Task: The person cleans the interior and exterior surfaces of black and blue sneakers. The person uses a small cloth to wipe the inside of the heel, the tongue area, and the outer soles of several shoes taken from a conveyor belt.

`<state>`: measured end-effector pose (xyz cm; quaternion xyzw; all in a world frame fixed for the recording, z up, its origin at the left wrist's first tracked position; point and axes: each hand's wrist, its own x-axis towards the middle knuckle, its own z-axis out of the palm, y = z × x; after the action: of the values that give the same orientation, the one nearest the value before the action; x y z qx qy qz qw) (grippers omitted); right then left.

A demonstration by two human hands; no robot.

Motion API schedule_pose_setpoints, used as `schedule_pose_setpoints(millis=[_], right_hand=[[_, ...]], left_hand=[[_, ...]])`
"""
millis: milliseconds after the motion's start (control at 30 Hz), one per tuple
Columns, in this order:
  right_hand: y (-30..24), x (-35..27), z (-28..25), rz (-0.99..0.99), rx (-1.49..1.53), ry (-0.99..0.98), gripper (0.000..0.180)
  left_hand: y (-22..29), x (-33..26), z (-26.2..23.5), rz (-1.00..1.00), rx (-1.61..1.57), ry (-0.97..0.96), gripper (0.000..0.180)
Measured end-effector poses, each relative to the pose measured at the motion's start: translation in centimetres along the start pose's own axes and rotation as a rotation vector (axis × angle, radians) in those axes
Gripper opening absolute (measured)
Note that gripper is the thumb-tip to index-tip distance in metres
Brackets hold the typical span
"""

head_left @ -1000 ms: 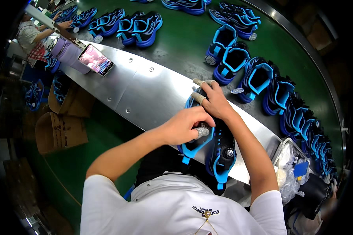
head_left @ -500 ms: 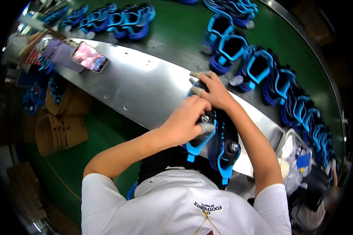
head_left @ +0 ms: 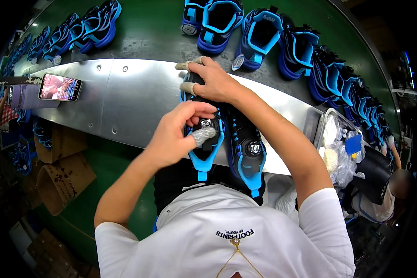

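Note:
Two black and blue sneakers lie side by side on the metal bench edge, heels toward me: the left sneaker and the right sneaker. Each has a round lacing dial on its tongue. My right hand grips the left sneaker's toe end, with beige covers on several fingertips. Over that sneaker's dial hovers my left hand, fingers bent and apart. Its grey-wrapped thumb lies by the dial's lower edge; whether it touches is hard to tell. No hand is on the right sneaker.
Rows of matching sneakers stand on the green table beyond the bench. A phone leans against a lilac container at left. On the right is a metal tray of plastic-wrapped items. Cardboard boxes sit low left; another person is far right.
The view has turned, shifting bench and sneakers leftward. My left hand has drawn back from beside my right hand, its fingers spreading near the dial. My right hand keeps its grip on the toe.

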<state>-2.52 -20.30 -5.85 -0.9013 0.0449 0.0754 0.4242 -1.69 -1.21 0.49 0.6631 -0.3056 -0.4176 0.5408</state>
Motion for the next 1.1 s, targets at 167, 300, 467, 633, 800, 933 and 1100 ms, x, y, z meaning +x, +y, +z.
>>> schedule_pose_setpoints(millis=[167, 300, 467, 633, 800, 933, 1100], right_hand=[[0.4, -0.3, 0.2, -0.02, 0.026, 0.008, 0.054], [0.6, -0.7, 0.0, -0.026, 0.003, 0.055, 0.053], [0.4, -0.9, -0.5, -0.056, 0.005, 0.032, 0.053], [1.4, -1.2, -1.5, -0.185, -0.057, 0.17, 0.037], [-1.9, -5.8, -7.3, -0.056, 0.226, -0.111, 0.028], [-6.4, -8.4, -6.8, -0.079, 0.099, -0.313, 0.026], [-5.8, -8.0, -6.0, -0.16, 0.094, -0.344, 0.018]], left_hand=[[0.6, 0.9, -1.9, 0.106, 0.217, -0.179, 0.049], [1.0, -0.5, 0.9, 0.047, 0.488, 0.149, 0.044], [-1.4, 0.2, 0.8, 0.208, 0.188, 0.033, 0.029], [2.0, 1.3, -0.8, 0.321, 0.348, -0.177, 0.025], [3.7, -6.1, 2.6, -0.574, -0.46, 0.137, 0.02], [2.5, -5.4, 5.4, -0.611, -0.909, 0.227, 0.026], [1.8, -4.5, 7.5, -0.481, -0.975, 0.347, 0.03]])
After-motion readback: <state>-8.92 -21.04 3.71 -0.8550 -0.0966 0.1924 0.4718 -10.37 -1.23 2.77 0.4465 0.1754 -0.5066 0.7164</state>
